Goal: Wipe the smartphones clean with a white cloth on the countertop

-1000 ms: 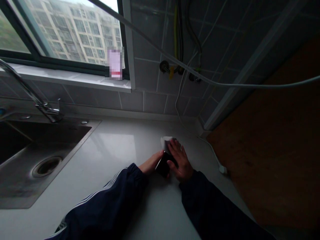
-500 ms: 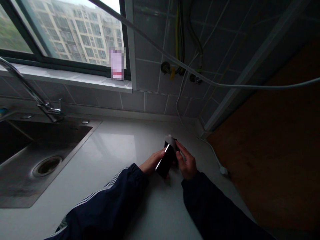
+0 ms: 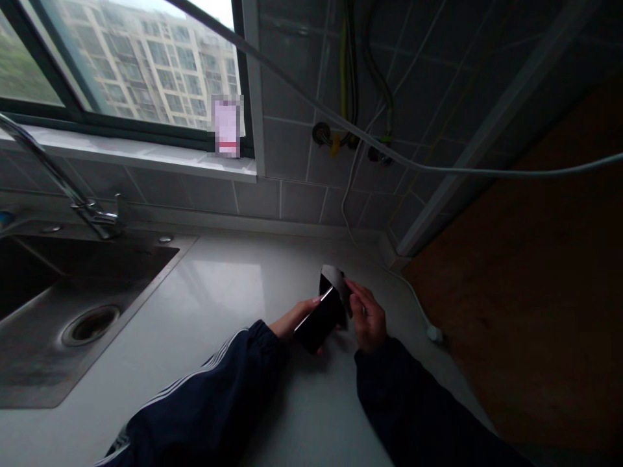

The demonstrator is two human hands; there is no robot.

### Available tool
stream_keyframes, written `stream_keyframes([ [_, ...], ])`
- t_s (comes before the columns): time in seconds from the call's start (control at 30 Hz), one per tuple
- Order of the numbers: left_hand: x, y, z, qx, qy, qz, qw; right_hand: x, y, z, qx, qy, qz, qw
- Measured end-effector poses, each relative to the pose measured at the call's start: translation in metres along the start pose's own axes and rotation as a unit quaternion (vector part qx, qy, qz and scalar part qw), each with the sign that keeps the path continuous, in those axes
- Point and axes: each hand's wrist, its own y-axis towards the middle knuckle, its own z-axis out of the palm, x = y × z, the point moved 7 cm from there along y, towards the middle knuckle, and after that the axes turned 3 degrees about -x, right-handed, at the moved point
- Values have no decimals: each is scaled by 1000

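Observation:
Over the worktop, my left hand (image 3: 294, 319) grips a dark, glossy smartphone (image 3: 318, 321) by its left side, with fingertips showing beneath it. The phone is tilted, its lower end toward the left sleeve. A grey, cloth-like piece (image 3: 335, 275) curves over the phone's upper end. On the right, my right hand (image 3: 370, 319) pinches the edge of that grey piece between thumb and fingers. Another dark surface shows behind the phone; I cannot tell whether it is a case or something else.
Left of my hands is a steel sink (image 3: 160, 266) with a chrome faucet (image 3: 92, 211). A white cable with a plug (image 3: 435, 334) lies at the worktop's right, beside a brown wooden panel (image 3: 525, 292). A pixelated pink item (image 3: 227, 126) stands on the windowsill.
The phone has turned flatter, its lower end swinging left. My right hand has shifted slightly right and down with the grey piece, showing more of it.

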Motion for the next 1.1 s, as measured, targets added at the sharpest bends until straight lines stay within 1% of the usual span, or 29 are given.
stream_keyframes([
  [0.07,-8,-3,4,-2,49,40,998,11,-3,1,9,-18,-51,998],
  [0.13,-18,-3,5,-1,93,104,990,20,-5,3,26,-46,-95,994],
  [0.2,-24,-1,3,-10,120,162,979,24,-6,8,49,-73,-124,988],
  [0.23,-24,1,0,-15,127,174,976,25,-6,10,59,-81,-134,986],
  [0.3,-18,6,-9,-34,121,167,978,28,-6,13,77,-86,-152,982],
  [0.43,-8,13,-17,-35,105,173,979,33,-9,18,114,-77,-166,977],
  [0.6,-3,15,-18,-19,74,177,981,38,-12,18,120,-70,-158,978],
  [0.73,-5,13,-16,-14,91,174,980,35,-10,16,100,-53,-139,984],
  [0.8,-7,10,-13,-10,113,167,979,30,-7,12,76,-42,-111,990],
  [0.87,-9,8,-7,9,121,158,980,24,-5,8,55,-33,-77,995],
  [1.0,-16,2,2,36,95,169,980,13,-1,3,29,-6,-22,999],
  [1.1,-15,2,2,40,57,148,986,-2,0,1,6,19,48,999],
])
